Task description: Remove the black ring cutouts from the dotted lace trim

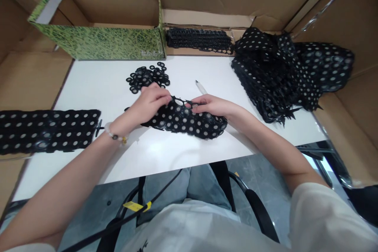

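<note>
Between my two hands is a black moulded rubber sheet (189, 123) with rows of pale round spots, tilted up off the white table. My left hand (151, 100) is closed on its upper left edge, fingertips pinched together. On the upper right, my right hand (208, 104) grips the same sheet with thumb and fingers. Open holes show along the top edge between the hands. Just behind my left hand lies a heap of small black rings (146, 76) with pale centres. Whether a loose ring is in my left fingertips is hidden.
A flat spotted sheet (50, 130) lies at the left. A green-patterned cardboard box (103, 41) stands at the back, beside a stack of holed black sheets (199, 40). Spotted sheets (265, 75) pile up at the right. A pen (201, 86) lies behind my right hand.
</note>
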### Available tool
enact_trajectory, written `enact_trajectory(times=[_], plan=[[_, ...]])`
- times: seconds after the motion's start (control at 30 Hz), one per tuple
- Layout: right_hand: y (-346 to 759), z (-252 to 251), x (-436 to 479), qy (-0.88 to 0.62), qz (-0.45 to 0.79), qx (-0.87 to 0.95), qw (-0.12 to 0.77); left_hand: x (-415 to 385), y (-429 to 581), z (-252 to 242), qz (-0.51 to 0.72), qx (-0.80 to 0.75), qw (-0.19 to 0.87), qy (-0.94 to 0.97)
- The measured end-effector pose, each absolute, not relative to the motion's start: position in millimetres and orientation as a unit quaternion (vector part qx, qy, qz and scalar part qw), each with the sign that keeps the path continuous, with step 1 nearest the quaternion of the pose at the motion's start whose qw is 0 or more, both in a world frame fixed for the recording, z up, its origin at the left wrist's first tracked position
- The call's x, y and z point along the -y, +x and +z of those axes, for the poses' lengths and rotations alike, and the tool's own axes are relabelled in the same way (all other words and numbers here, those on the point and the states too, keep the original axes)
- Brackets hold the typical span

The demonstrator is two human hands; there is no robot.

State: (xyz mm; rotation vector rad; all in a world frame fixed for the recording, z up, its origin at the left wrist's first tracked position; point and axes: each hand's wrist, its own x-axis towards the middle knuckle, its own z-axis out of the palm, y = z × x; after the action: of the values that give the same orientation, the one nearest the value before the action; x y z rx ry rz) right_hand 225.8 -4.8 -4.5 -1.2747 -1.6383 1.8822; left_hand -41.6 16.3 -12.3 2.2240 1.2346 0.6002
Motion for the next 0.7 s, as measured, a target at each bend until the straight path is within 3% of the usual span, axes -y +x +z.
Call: enact_trajectory(times=[0.1,0.2,0.43,0.7], plan=[[231,-4,3,-0.483,0.635,0.582,0.156,-32,-58,-15,0.345,-0.535,0.223,0.738],[230,-5,3,-0.497,0.634,0.571,0.155,-41,-68,-16,0.381,-0.553,0.208,0.712],[225,-2,7,-0.494,0.647,0.557,0.162,-39,-75,-6,0.324,-0.584,0.072,0.741],[224,2,7,-0.501,0.646,0.554,0.156,-49,-105,10,0.196,-0.649,0.055,0.733]])
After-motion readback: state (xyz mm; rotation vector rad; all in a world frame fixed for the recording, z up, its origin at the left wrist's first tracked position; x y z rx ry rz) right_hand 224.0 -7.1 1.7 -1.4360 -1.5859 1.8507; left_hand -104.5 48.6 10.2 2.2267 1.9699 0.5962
